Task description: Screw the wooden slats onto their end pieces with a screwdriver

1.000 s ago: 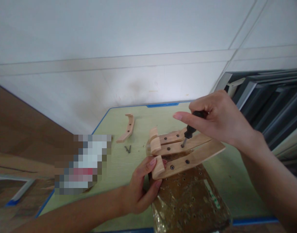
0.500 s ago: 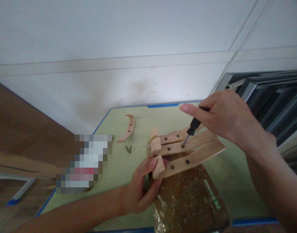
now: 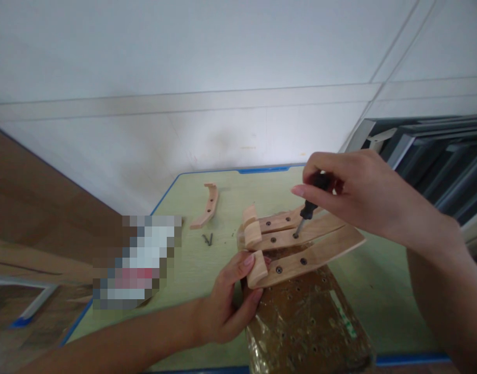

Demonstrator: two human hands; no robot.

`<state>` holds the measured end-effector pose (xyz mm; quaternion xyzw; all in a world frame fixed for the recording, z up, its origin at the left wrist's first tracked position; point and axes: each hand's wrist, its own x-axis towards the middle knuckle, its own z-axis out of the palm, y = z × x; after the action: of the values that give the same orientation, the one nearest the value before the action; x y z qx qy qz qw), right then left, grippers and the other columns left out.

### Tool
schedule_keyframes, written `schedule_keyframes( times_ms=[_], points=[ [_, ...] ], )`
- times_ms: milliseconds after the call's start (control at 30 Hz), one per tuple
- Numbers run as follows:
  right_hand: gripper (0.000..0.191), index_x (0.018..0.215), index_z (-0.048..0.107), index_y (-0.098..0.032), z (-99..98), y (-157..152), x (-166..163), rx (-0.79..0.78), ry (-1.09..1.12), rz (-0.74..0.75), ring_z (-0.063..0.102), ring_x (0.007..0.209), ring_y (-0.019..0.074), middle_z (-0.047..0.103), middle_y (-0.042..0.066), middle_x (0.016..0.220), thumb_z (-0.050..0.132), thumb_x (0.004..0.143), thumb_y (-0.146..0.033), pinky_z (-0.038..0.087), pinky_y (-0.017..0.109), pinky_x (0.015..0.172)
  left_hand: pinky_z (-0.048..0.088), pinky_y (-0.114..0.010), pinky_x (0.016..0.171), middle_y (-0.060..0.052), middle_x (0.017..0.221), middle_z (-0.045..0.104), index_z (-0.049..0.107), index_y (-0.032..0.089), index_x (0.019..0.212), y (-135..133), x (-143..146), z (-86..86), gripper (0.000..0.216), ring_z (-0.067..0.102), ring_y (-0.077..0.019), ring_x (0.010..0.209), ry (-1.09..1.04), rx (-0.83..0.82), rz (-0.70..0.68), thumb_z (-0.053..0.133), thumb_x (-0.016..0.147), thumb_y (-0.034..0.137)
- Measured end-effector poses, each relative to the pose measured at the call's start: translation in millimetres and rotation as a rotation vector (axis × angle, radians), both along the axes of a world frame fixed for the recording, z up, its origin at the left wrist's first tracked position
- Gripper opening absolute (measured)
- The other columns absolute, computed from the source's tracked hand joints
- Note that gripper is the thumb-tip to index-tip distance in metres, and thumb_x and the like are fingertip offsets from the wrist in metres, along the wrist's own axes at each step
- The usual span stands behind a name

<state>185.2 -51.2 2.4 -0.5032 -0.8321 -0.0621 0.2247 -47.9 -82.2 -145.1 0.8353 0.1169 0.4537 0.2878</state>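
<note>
My right hand is wrapped round the black handle of a screwdriver. The screwdriver's tip meets the right-hand screw of the middle wooden hook. Closed on the curled end of the nearest wooden hook is my left hand, thumb above and fingers at the side. Behind these lies a third wooden hook. Each of the three has two dark screws in it. They rest on a brown block wrapped in clear plastic and dotted with holes.
Another curved wooden hook lies on the pale green table, with a few loose screws near it. A pixelated object sits at the left. Dark framed panels lean at the right, and a white wall stands behind.
My right hand's fingers have curled round the screwdriver handle and the wrist has turned, while the tip stays at the same screw. My left hand keeps its hold.
</note>
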Motion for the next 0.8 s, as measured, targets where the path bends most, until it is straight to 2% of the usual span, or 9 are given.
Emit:
schedule_keyframes(
  times_ms=[133, 233, 533, 800],
  points=[
    [0.016, 0.085, 0.06, -0.019, 5.2, -4, 7, -0.082, 0.094, 0.216, 0.053, 0.057, 0.0075, 0.062, -0.001, 0.072, 0.052, 0.084, -0.032, 0.038, 0.019, 0.053, 0.045, -0.043, 0.089, -0.013, 0.111, 0.05, 0.015, 0.018, 0.136, 0, -2, -1.3, 0.069, 0.048, -0.0236, 0.106, -0.001, -0.006, 0.004, 0.043, 0.076, 0.0],
    [0.015, 0.085, 0.063, -0.018, 9.7, -7, 11, -0.095, 0.077, 0.295, 0.055, 0.058, 0.0063, 0.063, -0.001, 0.072, 0.051, 0.085, -0.029, 0.039, 0.017, 0.053, 0.046, -0.043, 0.088, -0.012, 0.108, 0.051, 0.016, 0.017, 0.137, 1, -3, -2.1, 0.07, 0.049, -0.0243, 0.105, 0.0, 0.007, 0.01, 0.044, 0.075, 0.0],
    [0.016, 0.077, 0.066, -0.018, 8.2, -3, 7, -0.032, 0.07, 0.165, 0.051, 0.051, 0.005, 0.061, -0.003, 0.059, 0.06, 0.079, -0.033, 0.032, 0.018, 0.05, 0.045, -0.04, 0.09, -0.012, 0.109, 0.05, 0.015, 0.016, 0.137, 1, -1, -0.7, 0.072, 0.049, -0.0229, 0.106, -0.007, 0.019, -0.001, 0.045, 0.073, -0.003],
    [0.021, 0.071, 0.066, -0.018, 3.1, -3, 3, 0.052, 0.035, -0.004, 0.047, 0.047, 0.0087, 0.058, -0.001, 0.053, 0.06, 0.078, -0.037, 0.028, 0.023, 0.05, 0.043, -0.044, 0.094, -0.013, 0.115, 0.049, 0.014, 0.018, 0.137, -2, -1, -1.5, 0.07, 0.047, -0.0235, 0.11, 0.008, 0.001, 0.011, 0.044, 0.076, -0.001]
  ],
)
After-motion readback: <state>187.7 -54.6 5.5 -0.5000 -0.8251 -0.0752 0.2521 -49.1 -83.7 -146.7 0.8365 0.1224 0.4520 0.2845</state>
